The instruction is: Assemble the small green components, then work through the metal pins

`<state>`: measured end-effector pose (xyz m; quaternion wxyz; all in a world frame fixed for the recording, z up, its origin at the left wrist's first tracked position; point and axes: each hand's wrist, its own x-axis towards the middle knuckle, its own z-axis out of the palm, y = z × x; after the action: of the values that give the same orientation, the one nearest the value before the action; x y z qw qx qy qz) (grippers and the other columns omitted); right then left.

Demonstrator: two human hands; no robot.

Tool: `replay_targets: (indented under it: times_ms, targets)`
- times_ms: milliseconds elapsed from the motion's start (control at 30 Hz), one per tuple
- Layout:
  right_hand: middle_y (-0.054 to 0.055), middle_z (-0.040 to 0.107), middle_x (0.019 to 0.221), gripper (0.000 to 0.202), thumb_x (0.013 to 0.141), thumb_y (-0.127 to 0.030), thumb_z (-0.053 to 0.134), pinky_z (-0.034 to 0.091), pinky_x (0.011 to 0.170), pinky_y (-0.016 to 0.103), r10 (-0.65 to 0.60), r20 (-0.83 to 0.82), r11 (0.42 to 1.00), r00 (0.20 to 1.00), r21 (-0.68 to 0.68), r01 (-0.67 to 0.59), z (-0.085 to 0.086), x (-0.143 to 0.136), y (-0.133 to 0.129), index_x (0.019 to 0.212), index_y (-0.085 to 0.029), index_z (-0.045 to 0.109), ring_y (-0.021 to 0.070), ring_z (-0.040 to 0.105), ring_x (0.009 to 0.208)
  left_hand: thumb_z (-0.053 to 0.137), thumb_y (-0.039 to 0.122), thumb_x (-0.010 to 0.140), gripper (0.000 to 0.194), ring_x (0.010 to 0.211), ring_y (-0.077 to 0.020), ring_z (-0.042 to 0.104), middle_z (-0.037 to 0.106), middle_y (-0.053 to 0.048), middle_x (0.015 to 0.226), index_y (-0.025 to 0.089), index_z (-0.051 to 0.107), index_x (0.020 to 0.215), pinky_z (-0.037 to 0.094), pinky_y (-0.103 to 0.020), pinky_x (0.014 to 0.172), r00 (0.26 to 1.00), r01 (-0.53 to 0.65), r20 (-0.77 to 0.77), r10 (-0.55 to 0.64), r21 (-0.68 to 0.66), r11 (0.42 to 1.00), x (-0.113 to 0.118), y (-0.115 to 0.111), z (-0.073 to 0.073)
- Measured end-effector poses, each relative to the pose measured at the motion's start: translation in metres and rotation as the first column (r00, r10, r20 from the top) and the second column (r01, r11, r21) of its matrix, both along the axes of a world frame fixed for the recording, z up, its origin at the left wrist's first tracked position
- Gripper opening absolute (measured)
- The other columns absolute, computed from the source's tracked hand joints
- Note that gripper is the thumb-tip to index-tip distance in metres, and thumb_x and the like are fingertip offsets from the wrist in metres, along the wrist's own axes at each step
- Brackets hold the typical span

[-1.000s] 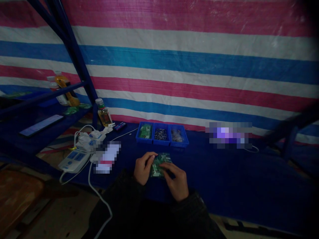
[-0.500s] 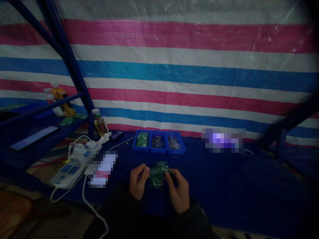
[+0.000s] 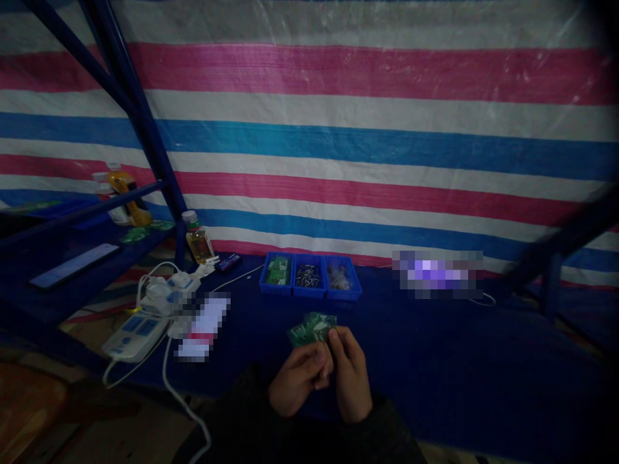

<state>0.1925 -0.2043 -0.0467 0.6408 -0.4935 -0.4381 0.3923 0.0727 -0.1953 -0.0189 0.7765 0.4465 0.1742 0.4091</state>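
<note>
pixelated slab (image 3: 203, 328): left of the blue trays (image 3: 309, 291), its face masked
left hand (image 3: 297, 381): nearer the wearer than the blue trays, fingers curled; I can't tell whether they grip
green packet (image 3: 313, 327): just nearer than the blue trays, above the left hand; contents seem small, pale pieces
right hand (image 3: 352, 374): pinching the packet's right edge, lower fingers hidden
masked object (image 3: 435, 274): right of the blue trays, unreadable

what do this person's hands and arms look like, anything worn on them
The left hand and right hand are bare, with no gloves. The left sleeve and right sleeve are long and black or very dark; no markings can be made out in the dim light.
</note>
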Motion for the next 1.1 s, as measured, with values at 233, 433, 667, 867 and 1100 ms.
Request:
replay_targets:
  times_ms: [233,433,667,867,1100]
  targets:
    - [-0.004,0.046,0.070,0.035,0.084,-0.053,0.071,0.041,0.058,0.022,0.219,-0.367,0.940,0.904,-0.170,-0.297,0.012,0.000,-0.002,0.081,-0.022,0.056,0.0120,0.043,0.062,0.071,0.054,0.085,0.048,0.062,-0.0114,0.038,0.042,-0.002,0.070,0.013,0.054,0.066,0.027,-0.024,0.053,0.977,0.210,0.022,-0.210,0.017,0.978,-0.014,0.003,0.011]
    - [-0.004,0.046,0.071,0.036,0.081,-0.050,0.077,0.037,0.059,0.023,0.334,-0.462,0.876,0.821,-0.169,-0.452,0.022,0.011,-0.004,0.078,-0.021,0.057,0.0114,0.040,0.063,0.069,0.055,0.086,0.047,0.060,-0.0108,0.039,0.041,0.000,0.070,0.013,0.054,0.071,0.030,-0.023,0.053,0.933,0.353,0.059,-0.354,0.027,0.935,-0.021,0.004,0.016]
    - [-0.004,0.047,0.068,0.036,0.086,-0.049,0.073,0.038,0.060,0.024,0.395,-0.375,0.875,0.839,-0.123,-0.467,0.018,0.012,-0.004,0.073,-0.021,0.054,0.0123,0.044,0.064,0.071,0.052,0.086,0.043,0.059,-0.0100,0.042,0.044,0.000,0.069,0.014,0.054,0.075,0.032,-0.023,0.053,0.927,0.372,0.034,-0.374,0.042,0.927,-0.023,0.006,0.017]
    - [-0.001,0.054,0.070,0.027,0.095,-0.048,0.062,0.037,0.052,0.025,0.388,-0.502,0.888,0.773,-0.019,-0.459,0.020,0.018,-0.003,0.092,-0.021,0.061,0.0135,0.048,0.060,0.063,0.047,0.093,0.033,0.054,-0.0086,0.036,0.039,0.004,0.063,0.016,0.055,0.083,0.027,-0.020,0.050,0.996,0.005,-0.093,0.006,0.117,0.993,-0.043,0.026,0.012]
    - [-0.001,0.052,0.068,0.030,0.093,-0.048,0.064,0.037,0.054,0.025,0.391,-0.501,0.897,0.772,0.020,-0.441,0.006,0.009,0.000,0.084,-0.020,0.060,0.0120,0.044,0.058,0.062,0.016,0.092,0.022,0.104,-0.0222,0.056,0.059,-0.010,0.117,0.024,0.073,0.110,0.048,-0.030,0.077,0.669,-0.222,-0.288,0.685,0.803,0.554,-0.044,0.038,-0.009]
